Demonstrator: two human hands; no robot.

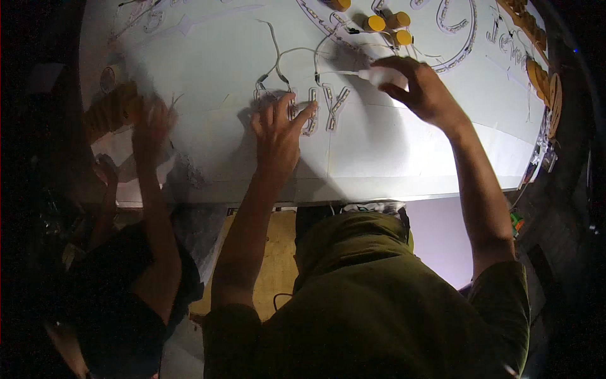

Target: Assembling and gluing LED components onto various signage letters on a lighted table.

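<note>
My left hand (pixel 278 136) lies on the white table with its fingers spread. Its thumb and fingertips touch small clear letter-shaped pieces (pixel 313 95) lined with LED strip, and partly cover them. Just right of the thumb lies another such piece (pixel 332 117), uncovered. Thin wires (pixel 278 62) run from the tops of these pieces toward the far side. My right hand (pixel 429 95) is closed around a white squeeze bottle (pixel 386 77), tilted on its side above the table. The bottle's thin nozzle (pixel 344 72) points left, over the wires.
Several yellow round cylinders (pixel 376 24) stand at the far side beside a large curved LED outline (pixel 470 41). Brown cut pieces (pixel 538 79) lie along the right edge. At left, a co-worker's hand (pixel 151 123), blurred, is over the table near a brown ridged piece (pixel 110 114).
</note>
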